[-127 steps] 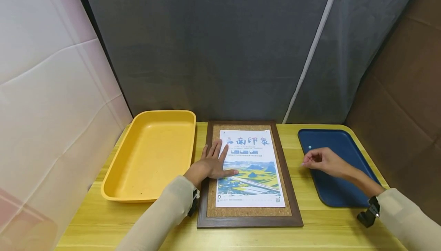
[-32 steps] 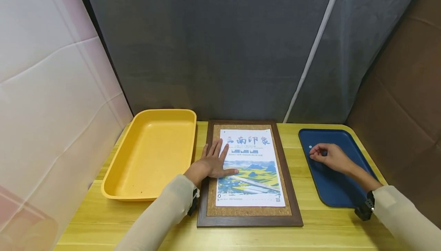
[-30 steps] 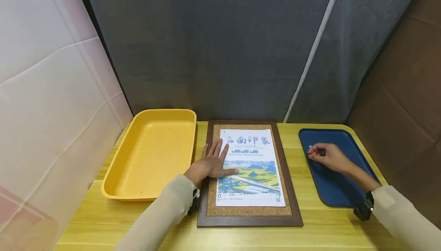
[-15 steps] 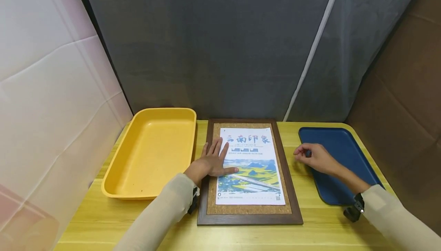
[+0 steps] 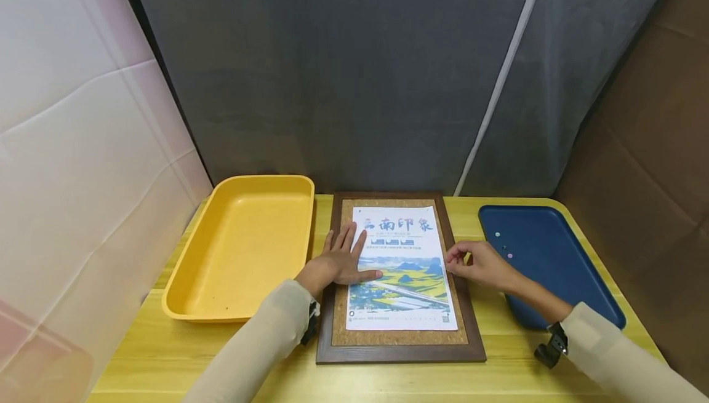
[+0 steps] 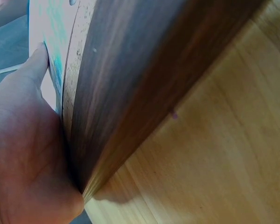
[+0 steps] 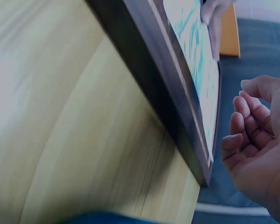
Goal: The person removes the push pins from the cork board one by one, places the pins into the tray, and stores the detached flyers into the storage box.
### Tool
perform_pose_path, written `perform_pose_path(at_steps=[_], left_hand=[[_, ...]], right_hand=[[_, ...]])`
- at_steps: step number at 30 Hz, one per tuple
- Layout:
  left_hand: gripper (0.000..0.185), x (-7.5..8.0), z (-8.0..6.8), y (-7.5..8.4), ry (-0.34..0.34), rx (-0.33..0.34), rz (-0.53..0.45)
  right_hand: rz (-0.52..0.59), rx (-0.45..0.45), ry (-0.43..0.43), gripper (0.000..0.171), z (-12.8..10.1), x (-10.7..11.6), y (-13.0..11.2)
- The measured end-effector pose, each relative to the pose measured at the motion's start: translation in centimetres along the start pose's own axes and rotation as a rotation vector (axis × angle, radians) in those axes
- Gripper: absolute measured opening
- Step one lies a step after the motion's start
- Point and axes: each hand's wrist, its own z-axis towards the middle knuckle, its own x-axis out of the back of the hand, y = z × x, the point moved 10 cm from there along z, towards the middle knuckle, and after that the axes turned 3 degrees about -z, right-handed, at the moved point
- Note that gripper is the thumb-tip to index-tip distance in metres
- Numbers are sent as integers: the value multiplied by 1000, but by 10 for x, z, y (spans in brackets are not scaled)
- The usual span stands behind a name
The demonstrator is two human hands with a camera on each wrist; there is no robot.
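Poster (image 5: 400, 267) stays pinned flat under my open left hand (image 5: 339, 262), while my right hand (image 5: 477, 263), fingers curled as if pinching something unseen, has come from the blue tray (image 5: 554, 267) to its right edge.

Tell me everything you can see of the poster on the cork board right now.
The poster is a white paper sheet, portrait, lying flat on the cork board inside its dark wooden frame. Large coloured characters run across its top; a blue, green and yellow landscape fills the lower half, with small print beneath. The left hand rests flat on its left edge. The right hand is at its right edge, fingers curled; whether it holds anything is unclear.
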Motion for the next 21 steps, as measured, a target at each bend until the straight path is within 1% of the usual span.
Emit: perform_pose_path(at_steps=[3, 10, 14, 21], left_hand=[[117, 0, 0, 0, -5, 3, 4], [117, 1, -3, 2, 14, -8, -9], [117, 1, -3, 2, 18, -9, -13], [118, -1, 2, 0, 21, 4, 7]], right_hand=[[24, 8, -21, 4, 2, -8, -8], [43, 63, -38, 7, 3, -27, -26], [40, 64, -54, 7, 6, -39, -36], [35, 100, -70, 6, 11, -60, -52]])
